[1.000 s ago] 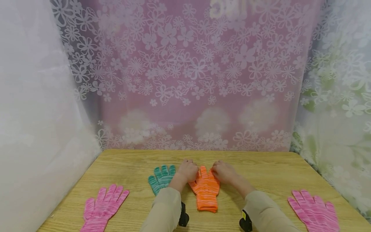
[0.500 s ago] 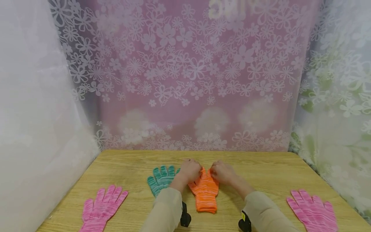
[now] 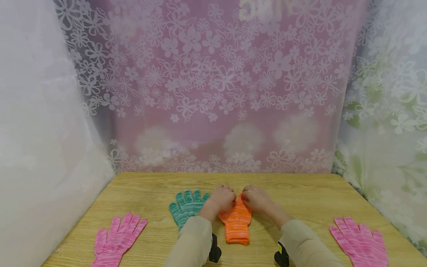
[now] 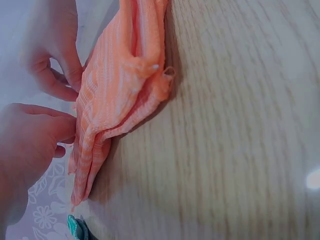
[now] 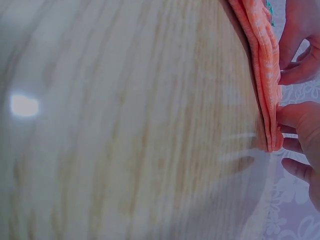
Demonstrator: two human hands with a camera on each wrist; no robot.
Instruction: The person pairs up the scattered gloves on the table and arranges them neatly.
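An orange knit glove [image 3: 238, 222] lies on the table in the middle, its cuff toward me and its finger end partly hidden by both hands. My left hand [image 3: 222, 197] pinches the upper left of it; in the left wrist view the thumb and fingers [image 4: 62, 127] meet at the glove's edge. My right hand [image 3: 256, 198] pinches the upper right side, and in the right wrist view its fingers [image 5: 292, 114] are at the glove's far tip. Just left of my left hand lies a teal glove [image 3: 186, 209], partly covered by that forearm.
A pink glove [image 3: 118, 239] lies flat at the front left of the wooden table [image 3: 293, 185], and another pink glove [image 3: 361, 241] at the front right. Flowered curtains [image 3: 227, 92] stand behind the table and along its sides.
My left hand has moved right, toward the right hand, and now covers more of the orange glove's fingers. More of the teal glove shows. The right hand has barely moved.
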